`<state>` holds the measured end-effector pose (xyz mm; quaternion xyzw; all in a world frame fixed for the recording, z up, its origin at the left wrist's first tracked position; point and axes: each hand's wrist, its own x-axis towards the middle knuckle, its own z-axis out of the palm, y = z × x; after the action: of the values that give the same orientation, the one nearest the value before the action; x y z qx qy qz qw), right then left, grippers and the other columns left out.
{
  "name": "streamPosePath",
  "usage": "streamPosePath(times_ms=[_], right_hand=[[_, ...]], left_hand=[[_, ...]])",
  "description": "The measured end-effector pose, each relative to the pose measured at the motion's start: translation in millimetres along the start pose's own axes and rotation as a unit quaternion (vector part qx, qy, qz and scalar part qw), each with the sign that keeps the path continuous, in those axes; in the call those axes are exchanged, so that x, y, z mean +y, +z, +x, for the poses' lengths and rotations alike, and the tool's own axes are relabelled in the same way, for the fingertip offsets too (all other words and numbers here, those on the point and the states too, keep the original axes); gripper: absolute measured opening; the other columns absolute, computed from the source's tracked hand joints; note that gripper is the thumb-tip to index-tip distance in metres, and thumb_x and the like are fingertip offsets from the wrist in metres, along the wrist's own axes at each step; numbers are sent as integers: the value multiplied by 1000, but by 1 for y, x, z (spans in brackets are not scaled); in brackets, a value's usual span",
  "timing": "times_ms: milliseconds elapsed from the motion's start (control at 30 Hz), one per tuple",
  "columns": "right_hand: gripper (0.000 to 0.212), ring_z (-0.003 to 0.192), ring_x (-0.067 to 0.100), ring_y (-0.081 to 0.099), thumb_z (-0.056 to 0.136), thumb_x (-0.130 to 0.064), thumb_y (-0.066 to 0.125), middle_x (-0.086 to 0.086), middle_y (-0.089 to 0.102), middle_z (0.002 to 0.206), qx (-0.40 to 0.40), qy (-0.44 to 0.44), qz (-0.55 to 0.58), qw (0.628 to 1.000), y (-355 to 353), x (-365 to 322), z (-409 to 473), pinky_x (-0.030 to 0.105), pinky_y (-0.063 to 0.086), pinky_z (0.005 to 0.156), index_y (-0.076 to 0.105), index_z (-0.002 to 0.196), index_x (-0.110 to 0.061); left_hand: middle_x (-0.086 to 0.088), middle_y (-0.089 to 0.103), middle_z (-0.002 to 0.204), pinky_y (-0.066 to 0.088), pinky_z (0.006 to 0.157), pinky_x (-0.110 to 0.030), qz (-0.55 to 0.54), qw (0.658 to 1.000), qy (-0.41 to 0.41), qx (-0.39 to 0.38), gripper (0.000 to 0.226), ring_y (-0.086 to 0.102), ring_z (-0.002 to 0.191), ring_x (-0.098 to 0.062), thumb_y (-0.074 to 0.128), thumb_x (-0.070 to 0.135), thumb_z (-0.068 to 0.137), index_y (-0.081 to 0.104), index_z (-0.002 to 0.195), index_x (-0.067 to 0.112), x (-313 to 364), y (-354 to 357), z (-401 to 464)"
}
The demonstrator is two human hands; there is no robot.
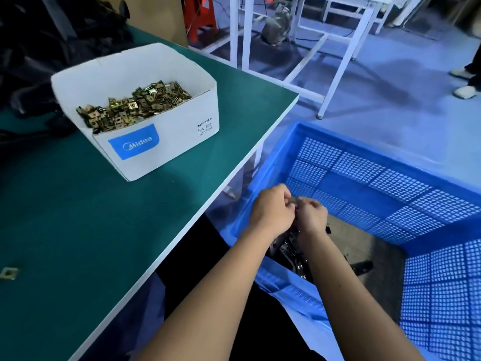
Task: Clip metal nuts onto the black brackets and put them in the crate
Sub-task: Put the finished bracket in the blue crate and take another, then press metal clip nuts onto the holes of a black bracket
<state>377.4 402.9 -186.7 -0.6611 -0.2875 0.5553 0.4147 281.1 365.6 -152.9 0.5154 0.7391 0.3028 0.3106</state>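
The black bracket [289,246] hangs below your fists, over the blue crate [390,178] at four o'clock. Your left hand [273,209] and right hand [311,216] curl round it, seemingly clipping a nut. Next, release it, then reach eleven o'clock for the nuts [135,105].

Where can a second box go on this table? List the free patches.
Free: the green table top between the white box of nuts and the stray nut, and the strip right of the box toward the table corner. Crowded: the far left, piled with black parts.
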Motion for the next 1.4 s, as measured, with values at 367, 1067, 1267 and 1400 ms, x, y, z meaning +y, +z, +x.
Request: streamPosePath(times_ms=[367, 1067, 1267, 1400], right_hand=[[13, 75, 16, 64, 93, -10, 57, 9, 72, 83, -90, -411, -42, 906, 70, -148, -138, 35, 51, 72, 69, 90, -9], [71, 133, 45, 36, 85, -23, 79, 22, 39, 146, -282, -566, -512, 582, 352, -15, -365, 45, 44, 86, 35, 141, -18], [22, 116, 31, 51, 88, -7, 71, 9, 57, 119, -334, -642, -378, 577, 349, 1, -364, 33, 47, 91, 67, 109, -14], [18, 102, 24, 62, 94, -6, 67, 6, 65, 106, -417, -635, -325, 563, 349, -6, -362, 39, 51, 92, 73, 109, -11]], left_hand=[[12, 70, 78, 56, 70, -26, -181, 936, 190, 235, 14, 66, 76, -3, 66, 2, 84, 66, 84, 16, 74, -167, -40], [3, 72, 79, 57, 62, -35, -92, 803, -148, 571, 10, 70, 62, -15, 74, 13, 87, 68, 84, 20, -243, -399, -265], [2, 73, 80, 49, 52, -21, -155, 783, -135, 587, 15, 71, 56, -15, 71, 14, 87, 67, 81, 27, -244, -400, -250], [0, 73, 82, 51, 51, -21, -149, 788, -124, 584, 17, 72, 59, -16, 72, 14, 87, 66, 80, 29, -244, -399, -249]])
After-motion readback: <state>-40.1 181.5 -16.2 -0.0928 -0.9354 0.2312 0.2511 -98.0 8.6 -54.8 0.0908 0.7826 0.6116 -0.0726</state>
